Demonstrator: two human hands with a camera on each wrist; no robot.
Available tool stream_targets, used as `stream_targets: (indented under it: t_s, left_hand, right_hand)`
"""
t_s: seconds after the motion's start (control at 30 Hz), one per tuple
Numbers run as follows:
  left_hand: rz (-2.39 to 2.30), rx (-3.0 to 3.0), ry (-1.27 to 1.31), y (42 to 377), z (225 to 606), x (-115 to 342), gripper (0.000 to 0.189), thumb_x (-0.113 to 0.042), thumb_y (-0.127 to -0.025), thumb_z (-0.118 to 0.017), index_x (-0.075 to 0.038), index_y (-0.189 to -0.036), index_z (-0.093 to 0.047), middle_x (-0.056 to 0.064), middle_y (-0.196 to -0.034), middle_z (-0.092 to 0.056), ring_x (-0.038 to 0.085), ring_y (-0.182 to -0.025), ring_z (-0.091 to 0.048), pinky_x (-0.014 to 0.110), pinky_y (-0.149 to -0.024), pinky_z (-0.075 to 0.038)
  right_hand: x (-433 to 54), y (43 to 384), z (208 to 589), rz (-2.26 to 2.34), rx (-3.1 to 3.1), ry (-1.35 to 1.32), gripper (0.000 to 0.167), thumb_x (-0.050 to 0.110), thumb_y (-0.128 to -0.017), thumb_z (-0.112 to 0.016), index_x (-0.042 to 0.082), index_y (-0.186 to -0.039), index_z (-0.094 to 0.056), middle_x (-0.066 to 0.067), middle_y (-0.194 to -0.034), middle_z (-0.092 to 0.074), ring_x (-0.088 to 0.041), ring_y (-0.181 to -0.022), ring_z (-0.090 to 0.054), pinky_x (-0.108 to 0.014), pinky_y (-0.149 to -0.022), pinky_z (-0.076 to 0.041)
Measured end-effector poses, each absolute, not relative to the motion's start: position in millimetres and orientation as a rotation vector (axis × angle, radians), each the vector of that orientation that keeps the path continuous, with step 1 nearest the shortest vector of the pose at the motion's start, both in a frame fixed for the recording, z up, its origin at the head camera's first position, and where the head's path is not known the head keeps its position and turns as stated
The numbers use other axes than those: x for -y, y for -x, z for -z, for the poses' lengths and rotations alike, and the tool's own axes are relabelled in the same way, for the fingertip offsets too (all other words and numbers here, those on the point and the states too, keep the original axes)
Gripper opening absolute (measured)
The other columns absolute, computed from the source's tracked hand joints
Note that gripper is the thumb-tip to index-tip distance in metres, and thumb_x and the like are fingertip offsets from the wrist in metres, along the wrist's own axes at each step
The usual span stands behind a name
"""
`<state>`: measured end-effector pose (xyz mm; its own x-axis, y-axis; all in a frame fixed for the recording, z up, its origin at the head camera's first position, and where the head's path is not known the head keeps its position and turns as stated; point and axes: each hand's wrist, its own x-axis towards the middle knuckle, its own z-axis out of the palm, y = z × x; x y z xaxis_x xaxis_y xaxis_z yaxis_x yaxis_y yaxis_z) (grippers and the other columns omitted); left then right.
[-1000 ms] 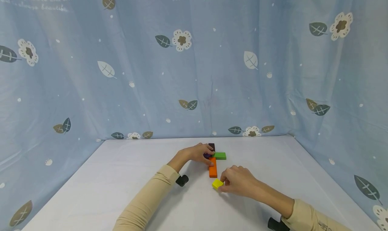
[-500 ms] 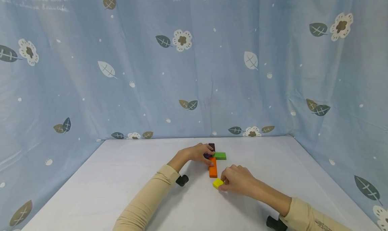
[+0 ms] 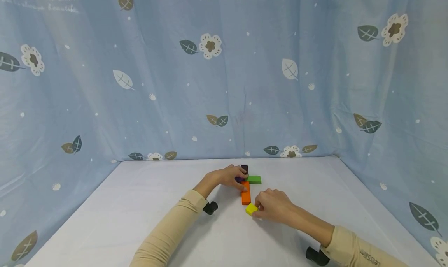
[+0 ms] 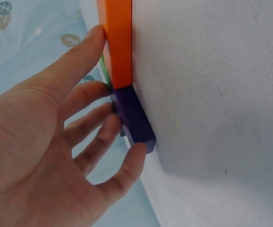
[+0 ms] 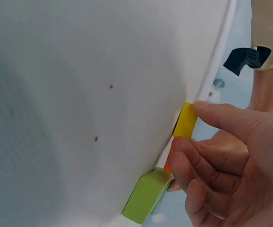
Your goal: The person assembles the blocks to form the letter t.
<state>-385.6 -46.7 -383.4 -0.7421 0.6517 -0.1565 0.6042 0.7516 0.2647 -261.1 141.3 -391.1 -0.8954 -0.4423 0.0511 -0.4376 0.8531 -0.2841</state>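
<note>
My left hand (image 3: 228,176) lies over a group of flat wooden blocks on the table. In the left wrist view its thumb touches the orange block (image 4: 120,47) and its other fingers rest along the purple block (image 4: 135,116), which meets the orange one's end. A green block (image 3: 254,180) sticks out to the right, and a black-looking block (image 3: 244,169) points away at the far end. Between thumb and fingers, my right hand (image 3: 274,205) pinches a yellow block (image 3: 251,209), turned at an angle just off the orange block's near end.
A white cloth covers the table (image 3: 105,220). Behind and at the sides hangs a blue curtain (image 3: 224,84) with leaves and flowers. Dark wrist cameras, such as the left one (image 3: 210,208), sit below both sleeves.
My right hand has moved slightly away from me, bringing the yellow block closer to the orange block's near end. The left hand and the other blocks look unmoved.
</note>
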Motion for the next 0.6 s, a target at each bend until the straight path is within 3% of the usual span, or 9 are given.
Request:
stream_targets:
  t_s: [0.6]
  left_hand:
    - [-0.268,-2.714,-1.003,387.0,384.8,46.9,0.06,-0.047,-0.087,-0.071,-0.019,-0.139,-0.058,0.001,-0.152,-0.045,0.026,-0.132,-0.042,0.042,-0.109,-0.04]
  right_hand:
    - [-140.4,261.5,391.0,0.443,-3.016,0.674,0.023,0.03,-0.077,-0.083,0.01,-0.087,-0.078,0.008,-0.059,-0.053,-0.01,-0.052,-0.044,-0.021,-0.05,-0.037]
